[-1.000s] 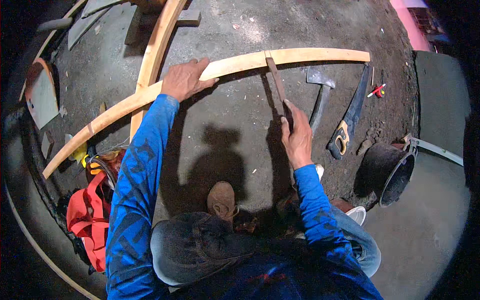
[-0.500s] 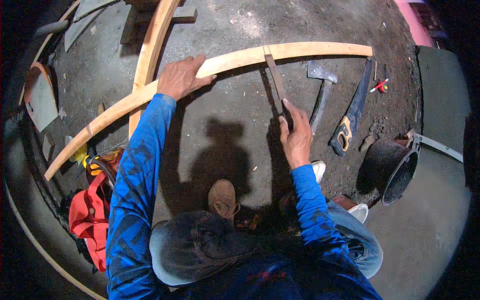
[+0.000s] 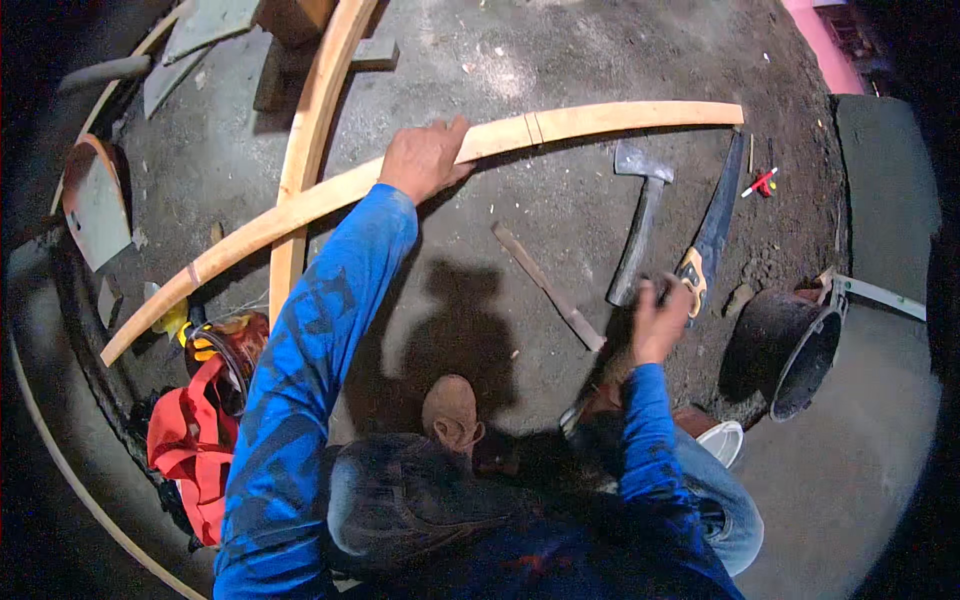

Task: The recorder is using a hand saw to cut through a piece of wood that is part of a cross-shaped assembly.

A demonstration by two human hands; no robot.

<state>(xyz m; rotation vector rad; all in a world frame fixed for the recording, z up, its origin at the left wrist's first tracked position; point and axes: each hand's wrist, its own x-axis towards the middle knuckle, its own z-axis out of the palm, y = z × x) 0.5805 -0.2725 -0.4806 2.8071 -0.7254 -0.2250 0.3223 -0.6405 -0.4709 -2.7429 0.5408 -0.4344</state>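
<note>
A long curved wooden strip (image 3: 340,188) arcs across the ground ahead of me, with pencil-like cross marks right of my left hand. My left hand (image 3: 425,160) grips its middle, fingers over the far edge. My right hand (image 3: 660,325) is at the lower end of the hand saw's handle (image 3: 692,283), thumb and fingers apart; contact with it is unclear. Between me and the strip lies a narrow, flat brownish bar (image 3: 548,285), touched by neither hand. An axe (image 3: 640,225) lies left of the saw, its handle end close to my right fingers.
Another curved timber (image 3: 300,170) passes beneath the strip. A black bucket (image 3: 780,350) lies tipped at right, and a small red and white object (image 3: 763,183) sits beyond the saw. Red cloth (image 3: 190,440) lies at my left. My shoe (image 3: 452,410) is in front.
My right hand has let go of the flat bar, which now lies on the ground, and has moved right and nearer to me. My left hand has shifted rightward along the curved strip.
</note>
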